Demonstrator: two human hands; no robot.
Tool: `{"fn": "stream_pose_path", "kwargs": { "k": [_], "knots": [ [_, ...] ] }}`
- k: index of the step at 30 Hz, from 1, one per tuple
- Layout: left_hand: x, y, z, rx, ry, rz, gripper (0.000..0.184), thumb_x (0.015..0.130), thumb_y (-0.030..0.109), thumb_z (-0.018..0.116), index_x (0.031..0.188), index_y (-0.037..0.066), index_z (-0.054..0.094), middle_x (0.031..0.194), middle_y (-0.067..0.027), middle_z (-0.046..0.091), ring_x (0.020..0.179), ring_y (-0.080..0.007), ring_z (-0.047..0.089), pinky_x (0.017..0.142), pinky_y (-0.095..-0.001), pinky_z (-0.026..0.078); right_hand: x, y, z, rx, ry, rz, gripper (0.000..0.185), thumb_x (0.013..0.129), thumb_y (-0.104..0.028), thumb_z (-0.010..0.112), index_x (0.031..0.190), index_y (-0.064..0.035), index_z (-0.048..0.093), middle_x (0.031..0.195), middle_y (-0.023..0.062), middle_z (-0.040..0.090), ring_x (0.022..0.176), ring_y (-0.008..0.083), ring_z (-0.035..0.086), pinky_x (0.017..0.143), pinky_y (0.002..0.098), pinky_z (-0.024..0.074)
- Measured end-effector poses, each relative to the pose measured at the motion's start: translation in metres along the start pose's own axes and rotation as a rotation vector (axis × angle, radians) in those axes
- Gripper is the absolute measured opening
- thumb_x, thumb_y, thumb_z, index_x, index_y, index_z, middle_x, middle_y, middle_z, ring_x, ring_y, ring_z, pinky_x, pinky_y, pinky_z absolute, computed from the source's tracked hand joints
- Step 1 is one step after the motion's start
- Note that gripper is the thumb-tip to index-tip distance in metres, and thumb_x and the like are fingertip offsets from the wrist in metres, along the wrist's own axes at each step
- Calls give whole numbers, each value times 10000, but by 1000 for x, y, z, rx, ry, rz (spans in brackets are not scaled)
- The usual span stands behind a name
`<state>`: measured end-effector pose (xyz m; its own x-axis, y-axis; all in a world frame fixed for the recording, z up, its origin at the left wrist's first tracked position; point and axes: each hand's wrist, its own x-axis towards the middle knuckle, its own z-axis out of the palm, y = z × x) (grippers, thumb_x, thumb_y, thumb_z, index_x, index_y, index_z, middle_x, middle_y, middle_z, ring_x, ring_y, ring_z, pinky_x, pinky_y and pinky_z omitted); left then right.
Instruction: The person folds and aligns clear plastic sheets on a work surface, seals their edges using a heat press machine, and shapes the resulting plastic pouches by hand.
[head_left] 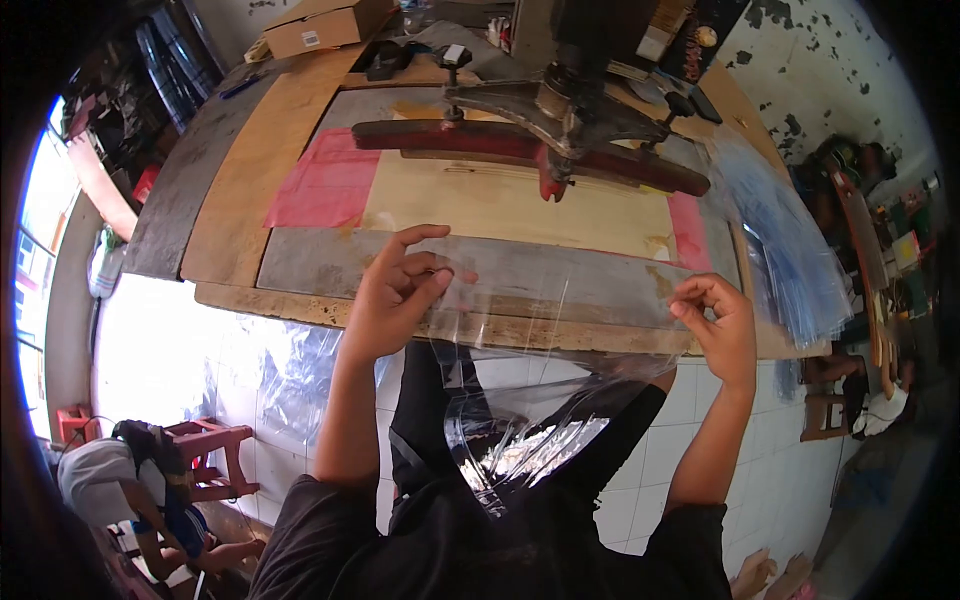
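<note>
A clear plastic sheet point(530, 310) stretches between my two hands and sags over my lap, its lower part creased and shiny. My left hand point(392, 298) pinches its left side between thumb and fingers, with the index finger held higher. On the other side, my right hand point(722, 325) has thumb and fingertips closed on the sheet's right edge. Beyond the sheet lies a cream strip point(480, 205) with pink pieces point(322, 180) at its ends, on a grey board point(310, 262). Above that strip hangs a press with a long red bar point(450, 138).
A stack of clear bluish plastic point(785, 245) lies at the table's right. A cardboard box point(325, 28) stands at the back left. More plastic point(300, 370) hangs below the left table edge. Another person point(130, 480) is at lower left, near a red stool point(215, 460).
</note>
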<state>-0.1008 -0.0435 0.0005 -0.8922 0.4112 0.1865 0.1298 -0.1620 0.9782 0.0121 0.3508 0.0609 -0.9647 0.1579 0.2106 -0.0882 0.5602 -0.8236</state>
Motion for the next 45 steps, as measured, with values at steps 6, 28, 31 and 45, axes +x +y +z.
{"fn": "stream_pose_path", "kwargs": {
  "k": [6, 28, 31, 45],
  "knots": [
    [1, 4, 1, 32, -23, -8, 387, 1074, -37, 589, 1445, -33, 480, 1135, -166, 783, 949, -142, 744, 823, -263, 564, 10, 3, -13, -32, -156, 1, 186, 929, -50, 835, 1049, -18, 696, 938, 18, 730, 822, 98, 647, 737, 267, 484],
    [-2, 5, -3, 152, -14, -43, 194, 1076, -4, 602, 1211, -38, 737, 1156, -119, 797, 1038, -160, 752, 972, -318, 583, 34, -8, -26, -140, -431, -26, 157, 902, -97, 861, 988, -17, 757, 924, 35, 703, 847, 131, 640, 780, 303, 517],
    [-1, 5, -2, 261, 11, -17, 220, 1074, -1, 611, 1248, -21, 744, 1154, -109, 800, 968, -121, 724, 911, -286, 573, 38, -8, -32, -170, -452, -104, 162, 890, -109, 875, 954, -22, 754, 925, 44, 712, 840, 137, 640, 771, 308, 512],
    [-1, -7, -3, 122, 104, 8, 237, 1061, -1, 635, 1273, -58, 726, 1044, -85, 786, 808, -81, 627, 723, -256, 538, 21, -25, -26, 188, -196, -122, 68, 984, -37, 767, 1005, 23, 742, 943, 91, 773, 804, 164, 735, 766, 309, 580]
  ]
}}
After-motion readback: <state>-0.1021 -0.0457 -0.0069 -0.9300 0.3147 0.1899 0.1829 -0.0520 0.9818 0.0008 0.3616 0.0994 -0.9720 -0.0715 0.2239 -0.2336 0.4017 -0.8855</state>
